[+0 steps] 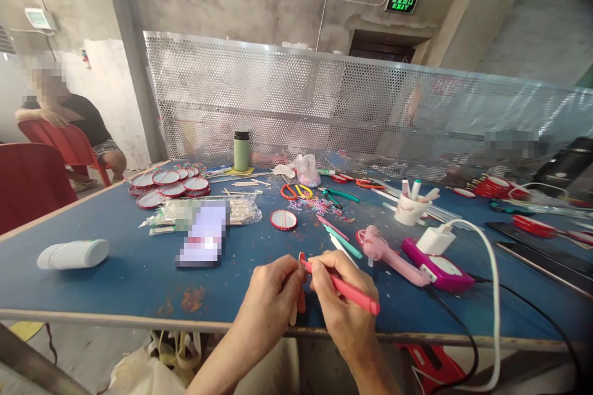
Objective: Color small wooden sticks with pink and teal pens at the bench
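Note:
My right hand (345,299) grips a red marker pen (354,294) like a writing tool, its tip end up by my left fingers. Pinched in my left hand (271,290) is a flat wooden craft stick (293,316), whose pale rounded lower end pokes out below the fingers. A red strip shows beside that end; whether it is colour on the stick or a second piece, I cannot tell. Both hands nearly meet at the table's front edge. Just beyond them lie pink, teal and white pens (345,242) and a small red-rimmed round disc (283,220).
A phone (202,234) leans near packs of sticks (243,208) and stacked red-rimmed discs (169,179). A white bottle (74,254) lies left. Pliers (340,195), a pen cup (411,208), a pink glue gun (391,256) and a purple power strip (438,268) with cables stand right.

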The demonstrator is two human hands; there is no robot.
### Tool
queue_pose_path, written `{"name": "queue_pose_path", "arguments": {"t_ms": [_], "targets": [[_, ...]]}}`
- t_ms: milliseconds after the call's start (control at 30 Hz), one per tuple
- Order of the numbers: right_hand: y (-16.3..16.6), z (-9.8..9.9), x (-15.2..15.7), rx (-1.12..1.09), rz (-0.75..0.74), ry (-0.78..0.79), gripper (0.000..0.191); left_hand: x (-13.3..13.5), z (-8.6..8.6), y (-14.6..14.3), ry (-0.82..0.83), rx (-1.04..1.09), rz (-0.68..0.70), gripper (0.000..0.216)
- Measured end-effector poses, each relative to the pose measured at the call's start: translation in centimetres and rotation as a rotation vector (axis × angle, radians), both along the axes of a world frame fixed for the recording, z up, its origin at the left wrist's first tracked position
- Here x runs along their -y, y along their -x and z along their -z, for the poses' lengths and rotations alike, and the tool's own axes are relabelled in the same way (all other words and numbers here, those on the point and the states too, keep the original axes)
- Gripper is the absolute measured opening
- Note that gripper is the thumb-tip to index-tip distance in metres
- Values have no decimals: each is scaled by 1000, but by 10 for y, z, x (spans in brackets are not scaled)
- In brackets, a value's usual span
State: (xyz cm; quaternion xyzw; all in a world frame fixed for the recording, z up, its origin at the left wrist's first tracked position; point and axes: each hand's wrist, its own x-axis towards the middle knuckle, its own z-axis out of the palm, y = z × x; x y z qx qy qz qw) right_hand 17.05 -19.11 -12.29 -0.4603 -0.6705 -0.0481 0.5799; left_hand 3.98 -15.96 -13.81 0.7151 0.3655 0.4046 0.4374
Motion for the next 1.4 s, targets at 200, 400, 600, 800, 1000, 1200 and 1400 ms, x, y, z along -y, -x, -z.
{"name": "queue_pose_path", "arguments": {"t_ms": [200, 400, 600, 800, 1000, 1200, 1400], "targets": [[0, 0, -2, -24, 19, -1, 22, 0, -1, 0, 5, 7, 3, 34], [-1, 2, -2, -11, 1, -2, 21, -1, -2, -1, 1, -6, -6, 37], [-1, 0, -2, 8, 3, -1, 23, -1, 0, -1, -3, -4, -4, 38], [-1, 0, -2, -5, 22, -7, 22, -1, -1, 0, -11, -10, -9, 38], [0, 0, -1, -9, 31, -13, 21, -2, 1, -1, -13, -11, -4, 37], [0, 0, -1, 6, 10, -9, 21, -2, 0, -1, -11, -7, -6, 37], [0, 0, -3, 12, -9, -10, 21, -2, 1, -1, -6, -11, -10, 37]]}}
